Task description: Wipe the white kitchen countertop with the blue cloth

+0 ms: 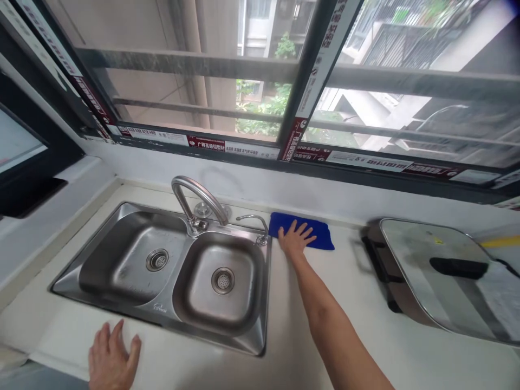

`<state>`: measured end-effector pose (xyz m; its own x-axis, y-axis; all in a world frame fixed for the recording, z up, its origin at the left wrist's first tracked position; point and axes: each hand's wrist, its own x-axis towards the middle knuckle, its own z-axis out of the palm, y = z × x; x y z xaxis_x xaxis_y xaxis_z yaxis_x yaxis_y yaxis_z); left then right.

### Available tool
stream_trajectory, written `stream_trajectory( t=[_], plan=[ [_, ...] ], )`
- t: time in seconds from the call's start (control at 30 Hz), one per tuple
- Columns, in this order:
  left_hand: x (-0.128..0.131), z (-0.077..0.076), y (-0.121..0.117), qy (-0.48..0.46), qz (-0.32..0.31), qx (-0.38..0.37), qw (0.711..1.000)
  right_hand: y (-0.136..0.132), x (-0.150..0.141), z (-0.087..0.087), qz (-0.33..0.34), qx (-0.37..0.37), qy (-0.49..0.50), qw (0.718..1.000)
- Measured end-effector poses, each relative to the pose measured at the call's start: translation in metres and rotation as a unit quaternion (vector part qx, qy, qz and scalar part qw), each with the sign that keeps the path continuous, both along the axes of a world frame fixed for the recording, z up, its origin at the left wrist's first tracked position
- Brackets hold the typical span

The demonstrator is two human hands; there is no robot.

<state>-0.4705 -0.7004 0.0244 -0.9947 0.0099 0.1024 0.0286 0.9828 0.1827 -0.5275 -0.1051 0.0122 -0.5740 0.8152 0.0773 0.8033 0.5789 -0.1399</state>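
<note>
Blue cloth: lies flat on the counter (pixel 286 346) at the back, near the wall and just right of the sink; the blue cloth (pixel 324 232) may be folded, though its layers are hard to tell.
Right hand: the right hand (pixel 294 238) sits over the cloth's left and middle part, palm down, fingers spread and straight, grasping nothing; how hard it presses, I cannot tell.
Left hand: the left hand (pixel 111 355) is at the counter's front edge, near the sink's front rim, fingers loosely apart and released; whether it bears weight, I cannot tell.
Cloth slip: with no fold pinched, a sideways drag under too light a palm could leave the cloth behind, while an uneven push could bunch it.
Small tap: the small tap (pixel 257 218) stands just beside the cloth's left edge; a leftward sweep could snag fabric or knock the knuckles on it.
Sink: the two-basin sink (pixel 255 338) borders that side too; pulling the cloth far left could let a corner droop over the rim and get wet.
Lidded pan: the lidded pan (pixel 426 244) rests to the right, its black side handle (pixel 382 259) jutting toward the cloth; a wide rightward stroke could bump it and jolt the lid.
</note>
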Motion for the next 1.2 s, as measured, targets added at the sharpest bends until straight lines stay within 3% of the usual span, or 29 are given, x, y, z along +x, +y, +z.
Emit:
stream_trajectory(
  t=[0.2, 0.43, 0.67, 0.83, 1.03, 1.2],
  plan=[
    [0.003, 0.003, 0.005, 0.022, 0.001, 0.017, 1.000, -0.025, 0.046, 0.008, 0.019, -0.012, -0.025, 0.999],
    [0.012, 0.010, 0.017, 0.062, -0.018, 0.047, 0.997, -0.091, 0.138, 0.008, 0.038, 0.003, -0.075, 0.996],
    [0.013, -0.003, 0.011, 0.080, -0.036, 0.087, 0.992, -0.167, 0.200, 0.000, 0.041, 0.042, -0.080, 0.995],
    [0.011, -0.011, 0.006, 0.100, -0.051, 0.070, 0.991, -0.206, 0.244, -0.006, 0.064, 0.079, -0.082, 0.991],
    [0.010, -0.010, 0.007, 0.089, -0.052, 0.078, 0.992, -0.212, 0.317, -0.002, 0.204, 0.094, -0.064, 0.972],
    [0.010, -0.011, 0.006, 0.081, -0.055, 0.076, 0.992, -0.185, 0.379, 0.016, 0.401, 0.050, -0.072, 0.912]
  ],
)
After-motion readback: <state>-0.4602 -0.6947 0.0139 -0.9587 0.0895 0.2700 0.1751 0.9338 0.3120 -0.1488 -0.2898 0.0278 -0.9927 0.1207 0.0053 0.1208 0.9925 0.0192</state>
